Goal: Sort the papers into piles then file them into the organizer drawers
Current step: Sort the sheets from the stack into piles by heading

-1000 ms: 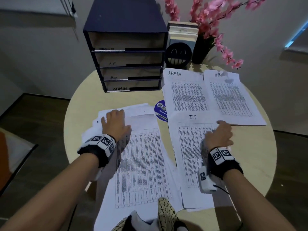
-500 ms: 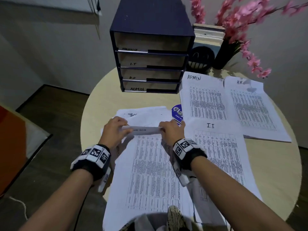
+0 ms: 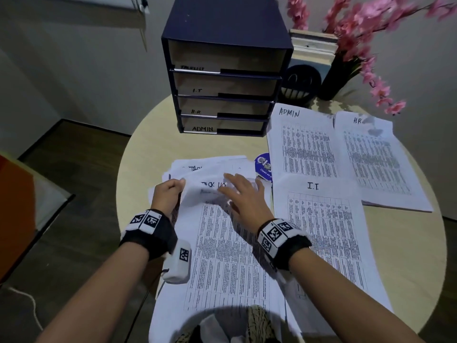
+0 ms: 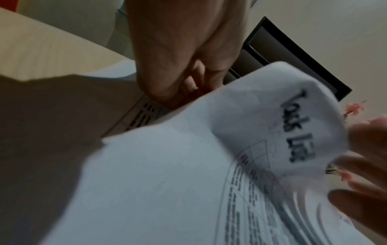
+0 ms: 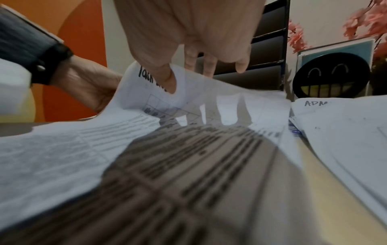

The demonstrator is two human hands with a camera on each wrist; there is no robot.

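Observation:
An unsorted stack of printed sheets (image 3: pixel 207 167) lies on the round table (image 3: pixel 146 137) in front of me. Its top sheet (image 3: pixel 222 246), headed "Task log" (image 4: pixel 297 127), is lifted and curled at its far edge. My left hand (image 3: pixel 173 189) pinches that sheet's far left corner. My right hand (image 3: pixel 241 188) lies over the far edge with fingers spread and straight, its thumb (image 5: pixel 167 79) pressing on the paper. Three sorted piles lie to the right: ADMIN (image 3: pixel 301 144), HR (image 3: pixel 371 157) and I.T. (image 3: pixel 326 233). The dark four-drawer organizer (image 3: pixel 222 78) stands behind, with labels I.T, H.R and ADMIN.
A black smiley-face holder (image 3: pixel 300 82), some books (image 3: pixel 314 45) and a dark vase of pink flowers (image 3: pixel 366 45) stand at the back right. A blue round sticker (image 3: pixel 263 165) lies between the piles. The table edge and dark floor are at the left.
My right hand left the I.T. pile and came over to the unsorted stack. Both hands took the top sheet's far edge and lifted it; now the right fingers are spread flat.

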